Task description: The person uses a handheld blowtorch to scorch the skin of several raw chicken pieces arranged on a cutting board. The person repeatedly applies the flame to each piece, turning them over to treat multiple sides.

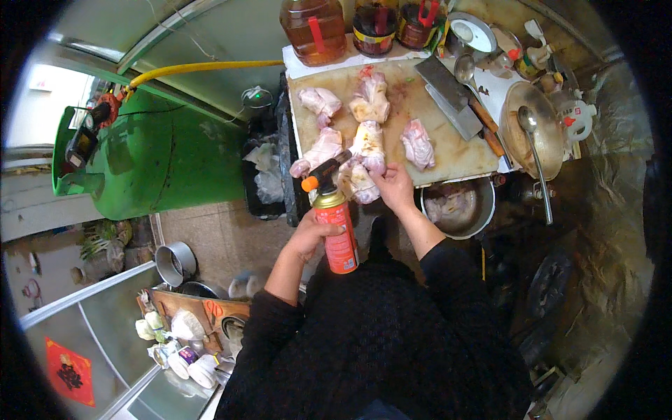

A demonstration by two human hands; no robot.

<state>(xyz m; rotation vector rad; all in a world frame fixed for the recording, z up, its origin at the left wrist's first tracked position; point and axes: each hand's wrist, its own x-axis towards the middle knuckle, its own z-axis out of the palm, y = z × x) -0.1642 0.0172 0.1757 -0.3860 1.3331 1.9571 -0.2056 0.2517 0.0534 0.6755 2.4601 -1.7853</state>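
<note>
My left hand [310, 234] is wrapped around the red gas canister of a blowtorch [336, 231]. The torch's black nozzle points up and right over the meat, and its knob is orange; no flame can be made out. With thumb and fingers, my right hand [395, 186] grips the lower end of a raw, skin-on meat piece [369, 140], which has brown scorch marks. More pale pieces lie around it on the worn cutting board [451, 157]: one scorched piece above [370, 100], two at the left [321, 101], one at the right [418, 144] and one at the near edge [361, 181].
Two cleavers [457, 100] lie at the board's right, near a metal bowl [530, 131] with a spoon across it. A pot [458, 207] holding meat is below the board's edge. Big bottles [315, 31] line the back. A green bin [173, 157] stands left.
</note>
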